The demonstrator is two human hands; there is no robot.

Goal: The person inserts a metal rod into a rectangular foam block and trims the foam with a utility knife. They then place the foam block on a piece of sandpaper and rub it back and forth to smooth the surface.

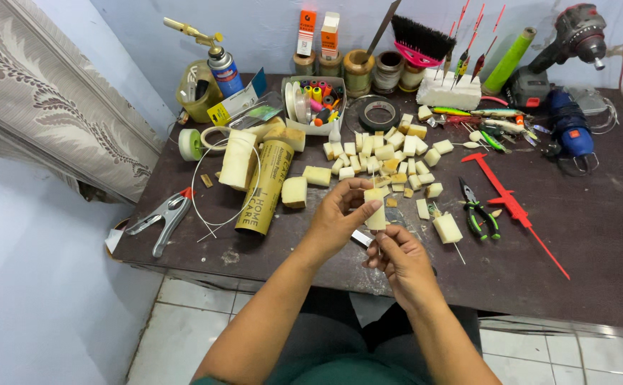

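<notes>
My left hand (338,217) grips a small pale yellow foam block (375,209) between thumb and fingers, held upright above the dark table (589,242). Just below it, my right hand (400,258) pinches a thin stick that goes up into the block's underside. Beyond my hands lies a pile of several similar foam pieces (390,153). Another foam block on a thin stick (447,229) rests on the table to the right of my hands.
Green-handled pliers (479,212) and a red plastic caliper (511,203) lie to the right. At left are a rolled yellow sheet (263,187), a metal clamp (161,219) and tape rolls. Thread spools, a brush, fishing floats and power tools line the back edge.
</notes>
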